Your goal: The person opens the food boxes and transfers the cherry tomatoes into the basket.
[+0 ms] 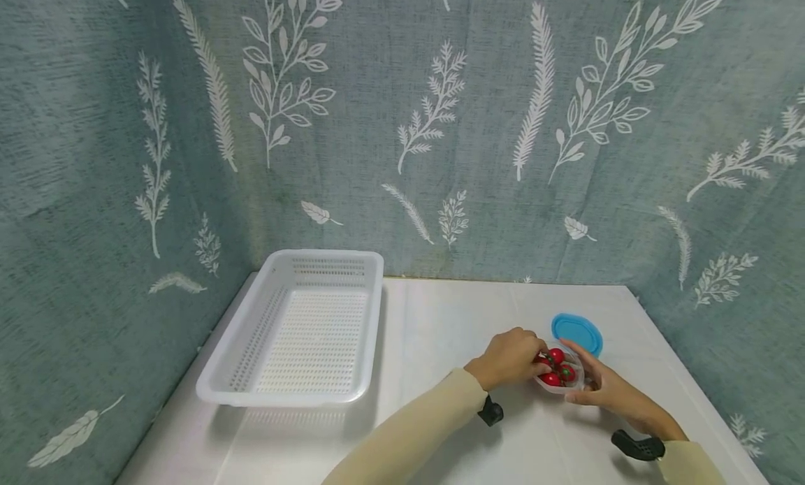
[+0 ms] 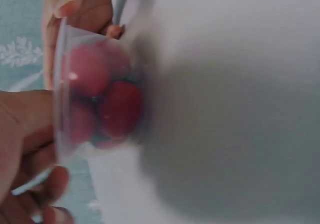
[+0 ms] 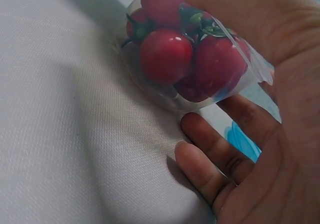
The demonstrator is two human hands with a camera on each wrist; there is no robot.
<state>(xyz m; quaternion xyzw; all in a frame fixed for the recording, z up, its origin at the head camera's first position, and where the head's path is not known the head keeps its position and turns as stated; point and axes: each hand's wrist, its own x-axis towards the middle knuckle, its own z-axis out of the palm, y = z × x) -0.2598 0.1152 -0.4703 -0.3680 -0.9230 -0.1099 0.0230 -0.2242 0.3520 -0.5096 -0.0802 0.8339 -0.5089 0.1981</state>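
A small clear plastic container [image 1: 580,378] holds several red cherry tomatoes [image 1: 556,356] with green stems. My right hand [image 1: 606,387] grips the container from its right side, thumb and fingers on its wall; two of its fingers [image 3: 200,171] lie below the container in the right wrist view. From the left, my left hand [image 1: 512,359] reaches over the rim, its thumb and a finger pinching a tomato at the container's left side. The left wrist view hides those fingertips behind the rim; other fingers [image 2: 55,184] of that hand are curled outside it.
A blue round lid [image 1: 577,333] lies on the white table [image 1: 440,331] just behind the container. On the left stands a large white perforated basket [image 1: 371,317] with nothing in it. Patterned green-grey cloth walls [image 1: 490,121] enclose the table at the back and sides.
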